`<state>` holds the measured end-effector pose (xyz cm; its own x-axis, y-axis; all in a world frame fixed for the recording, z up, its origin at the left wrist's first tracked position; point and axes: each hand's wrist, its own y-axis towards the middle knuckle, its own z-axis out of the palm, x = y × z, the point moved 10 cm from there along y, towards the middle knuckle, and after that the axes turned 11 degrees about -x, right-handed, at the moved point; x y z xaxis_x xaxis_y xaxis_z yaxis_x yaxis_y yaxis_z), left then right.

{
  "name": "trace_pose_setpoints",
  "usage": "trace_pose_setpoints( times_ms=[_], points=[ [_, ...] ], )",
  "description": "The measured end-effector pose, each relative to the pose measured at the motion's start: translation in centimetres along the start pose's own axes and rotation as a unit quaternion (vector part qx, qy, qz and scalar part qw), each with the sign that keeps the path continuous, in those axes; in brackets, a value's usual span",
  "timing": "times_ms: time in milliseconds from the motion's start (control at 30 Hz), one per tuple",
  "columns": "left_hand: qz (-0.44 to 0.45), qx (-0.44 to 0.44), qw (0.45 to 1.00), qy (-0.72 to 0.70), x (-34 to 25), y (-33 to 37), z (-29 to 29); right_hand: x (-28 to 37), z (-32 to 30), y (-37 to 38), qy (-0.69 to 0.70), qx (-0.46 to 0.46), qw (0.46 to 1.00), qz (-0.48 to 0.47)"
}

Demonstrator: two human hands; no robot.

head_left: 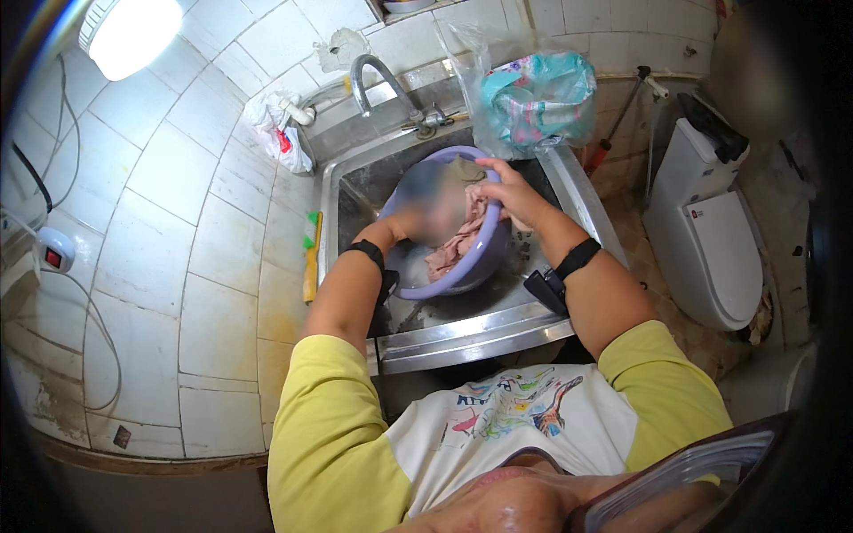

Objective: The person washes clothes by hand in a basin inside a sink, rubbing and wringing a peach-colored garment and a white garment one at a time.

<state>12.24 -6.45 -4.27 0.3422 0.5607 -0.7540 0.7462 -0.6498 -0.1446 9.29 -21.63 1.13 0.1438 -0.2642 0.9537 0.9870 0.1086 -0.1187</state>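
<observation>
A lavender plastic basin rests tilted in the steel sink. Inside it lie a crumpled pink cloth, a piece of olive fabric and some cloudy water. My right hand is closed over the basin's right rim, its fingertips reaching in against the top of the pink cloth. Down in the basin on the left is my left hand; a blurred patch covers its fingers and the dark thing beside them, so its hold is hidden. Black straps circle both wrists.
A curved faucet rises behind the basin. Bagged turquoise packages crowd the sink's back right corner. Along the left edge stands a yellow-handled green brush, near a white plastic bag. A white toilet is at the right.
</observation>
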Motion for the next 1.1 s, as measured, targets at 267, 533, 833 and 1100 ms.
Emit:
trace_pose_setpoints(
  times_ms=[267, 533, 833, 1100],
  points=[
    [-0.189, -0.024, 0.967, -0.168, 6.7, -2.5, -1.7, 2.3, 4.2, -2.5, 0.085, 0.096, 0.991, -0.026],
    [-0.203, -0.040, 0.978, -0.037, 6.5, -1.2, -1.5, 0.7, 0.4, -0.1, -0.014, -0.015, 1.000, -0.019],
    [-0.212, 0.058, 0.946, 0.238, 3.7, 1.6, 2.6, -5.2, -7.6, 3.4, -0.272, -0.178, 0.942, 0.080],
    [-0.222, 0.040, 0.921, 0.319, -0.6, 1.1, 3.2, -6.9, -9.6, 2.1, -0.441, -0.208, 0.850, 0.200]
  ],
)
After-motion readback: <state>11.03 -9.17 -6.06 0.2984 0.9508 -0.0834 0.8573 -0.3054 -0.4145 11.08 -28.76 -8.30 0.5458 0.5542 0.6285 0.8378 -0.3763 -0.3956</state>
